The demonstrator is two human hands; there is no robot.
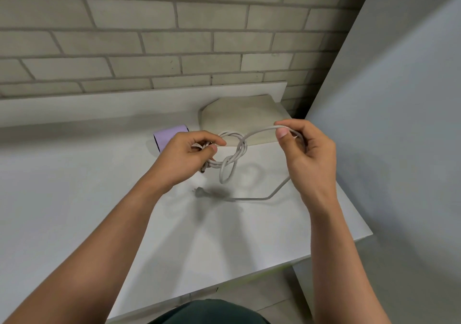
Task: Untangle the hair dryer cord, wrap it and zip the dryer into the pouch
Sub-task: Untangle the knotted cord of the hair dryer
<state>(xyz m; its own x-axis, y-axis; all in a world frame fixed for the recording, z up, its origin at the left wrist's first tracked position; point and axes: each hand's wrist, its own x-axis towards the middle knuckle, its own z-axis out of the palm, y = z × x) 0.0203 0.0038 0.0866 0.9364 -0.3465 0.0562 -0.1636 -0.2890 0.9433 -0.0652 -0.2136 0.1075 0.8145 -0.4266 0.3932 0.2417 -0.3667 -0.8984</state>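
Holding the white cord [239,149] up above the white surface [74,186] with both hands. Gripping a bundle of its loops in the left hand [184,156], with thumb and fingers curled round them. Pinching a single strand between thumb and forefinger of the right hand [308,156], with the other fingers loosely curled behind it. Holding the two hands apart, with a twisted knot of loops hanging between them, nearer the left hand. Noting one small loop dangling below the knot. Tracing the free run of cord from the right hand down to the surface, bending there and running left to the plug [198,192], lying flat and blurred. Noting the lilac hair dryer [167,136] lying on the surface just behind the left hand, partly hidden by it. Noting the beige pouch [239,114] lying flat beyond the cord, near the grey brick wall [149,37]; unable to tell whether zipped or unzipped.
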